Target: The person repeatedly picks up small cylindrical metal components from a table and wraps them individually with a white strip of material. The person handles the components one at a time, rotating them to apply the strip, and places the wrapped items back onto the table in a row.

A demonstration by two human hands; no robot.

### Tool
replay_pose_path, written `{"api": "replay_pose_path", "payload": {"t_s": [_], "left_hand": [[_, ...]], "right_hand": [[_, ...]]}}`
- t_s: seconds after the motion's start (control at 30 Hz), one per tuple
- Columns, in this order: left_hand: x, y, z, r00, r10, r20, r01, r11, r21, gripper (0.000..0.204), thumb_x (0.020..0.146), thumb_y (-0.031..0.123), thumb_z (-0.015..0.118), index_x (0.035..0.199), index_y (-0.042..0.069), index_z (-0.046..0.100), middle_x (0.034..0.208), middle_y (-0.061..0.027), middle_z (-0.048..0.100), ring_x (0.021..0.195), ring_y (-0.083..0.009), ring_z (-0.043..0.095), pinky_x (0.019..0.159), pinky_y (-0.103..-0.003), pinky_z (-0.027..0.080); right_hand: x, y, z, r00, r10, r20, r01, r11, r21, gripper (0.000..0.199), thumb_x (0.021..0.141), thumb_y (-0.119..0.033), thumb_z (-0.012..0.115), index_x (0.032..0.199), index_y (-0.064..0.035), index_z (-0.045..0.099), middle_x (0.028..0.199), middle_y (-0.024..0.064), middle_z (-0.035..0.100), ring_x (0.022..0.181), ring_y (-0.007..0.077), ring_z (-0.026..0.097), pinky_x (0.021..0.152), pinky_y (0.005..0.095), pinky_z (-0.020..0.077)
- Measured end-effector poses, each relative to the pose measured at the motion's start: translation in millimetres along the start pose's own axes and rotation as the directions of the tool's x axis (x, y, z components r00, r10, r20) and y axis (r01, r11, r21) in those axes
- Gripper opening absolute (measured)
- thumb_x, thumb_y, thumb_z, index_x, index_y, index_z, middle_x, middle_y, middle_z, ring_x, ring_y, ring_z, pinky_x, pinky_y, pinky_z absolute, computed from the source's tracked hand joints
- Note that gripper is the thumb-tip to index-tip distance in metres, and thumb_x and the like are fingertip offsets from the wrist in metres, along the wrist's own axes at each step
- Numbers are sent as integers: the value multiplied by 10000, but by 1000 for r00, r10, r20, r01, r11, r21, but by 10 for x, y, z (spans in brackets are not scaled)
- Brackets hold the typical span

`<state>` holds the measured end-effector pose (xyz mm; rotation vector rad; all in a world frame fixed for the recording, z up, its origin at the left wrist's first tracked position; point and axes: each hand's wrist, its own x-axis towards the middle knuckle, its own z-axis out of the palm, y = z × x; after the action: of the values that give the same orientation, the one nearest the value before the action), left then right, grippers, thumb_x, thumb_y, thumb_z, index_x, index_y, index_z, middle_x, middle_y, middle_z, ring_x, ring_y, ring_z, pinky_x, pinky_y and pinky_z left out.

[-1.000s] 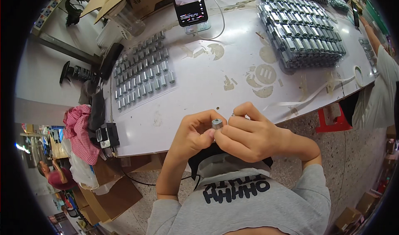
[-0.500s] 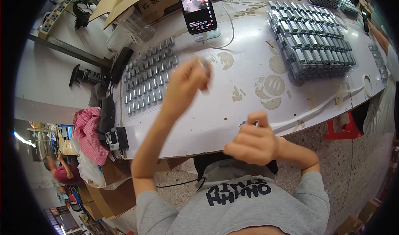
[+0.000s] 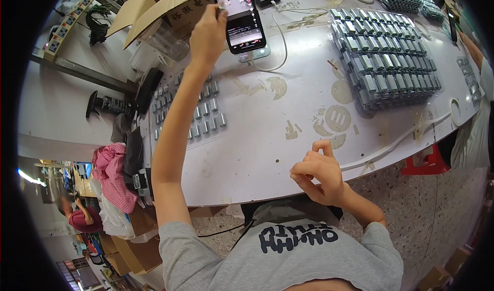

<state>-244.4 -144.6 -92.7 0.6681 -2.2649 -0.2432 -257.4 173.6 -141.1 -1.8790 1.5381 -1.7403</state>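
My left hand [image 3: 208, 38] is stretched out to the phone [image 3: 246, 26], its pinched fingertips at the upper left of the lit screen. A small greyish spot shows at the fingertips, too small to name. The phone leans upright on a pale stand [image 3: 254, 54] at the back of the table. Low over the table's front edge, my right hand [image 3: 320, 175] is curled, forefinger hooked upward and thumb against the other fingers. Whatever lies inside it, if anything, is hidden. Beneath my left forearm is a tray of small silver metal cylinders [image 3: 210, 107], partly covered by the arm.
Stacked trays of silver cylinders [image 3: 388, 59] stand on the right. An open cardboard box [image 3: 180, 10] and clear plastic jar [image 3: 172, 44] are at the back left. A white cable [image 3: 284, 44] loops beside the phone. Another person's arm [image 3: 471, 49] shows at the far right.
My left hand has moved away from me, from above the table's middle to the phone. The picture on the phone's screen has shifted. My right hand has turned slightly, staying near the front edge.
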Motion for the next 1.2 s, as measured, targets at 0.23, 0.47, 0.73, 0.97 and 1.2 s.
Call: {"api": "replay_pose_path", "payload": {"t_s": [0.23,0.47,0.73,0.97,1.2], "left_hand": [[-258,-360,-685,988,46,-149,-36,997,67,297,866,306,473,949,29,542,822,-136,586,708,-251,588,634,-360,435],[-840,-1574,-1403,930,-334,155,251,883,396,302,785,296,557,919,27,588,830,-158,615,789,-302,583,703,-369,435],[-968,-1797,-926,910,-391,136,326,880,346,310,748,325,607,894,52,584,777,-148,620,754,-307,590,674,-368,445],[-920,-1772,-693,947,-289,142,158,801,577,252,776,289,570,858,50,563,827,-146,592,805,-322,568,660,-422,452],[-1044,-1858,-822,975,-211,69,138,818,558,178,782,224,543,822,59,595,835,-160,564,790,-327,560,685,-411,449]], "right_hand": [[-22,51,102,999,37,12,-37,999,34,180,690,37,609,800,-85,534,567,-27,447,467,120,390,642,299,277],[-31,56,200,998,22,-56,-19,999,45,178,683,62,591,797,-64,539,584,-28,484,458,102,386,661,308,283],[-34,75,207,999,11,-33,-11,1000,-17,178,687,59,596,809,-59,540,601,-22,503,454,98,384,654,305,285],[-33,74,218,998,1,-56,-4,999,-45,173,696,55,595,812,-60,538,617,-22,517,449,96,385,653,301,289],[-34,66,224,999,-7,-46,4,998,-59,166,705,41,599,813,-67,534,616,-24,513,448,96,382,659,299,287]]}}
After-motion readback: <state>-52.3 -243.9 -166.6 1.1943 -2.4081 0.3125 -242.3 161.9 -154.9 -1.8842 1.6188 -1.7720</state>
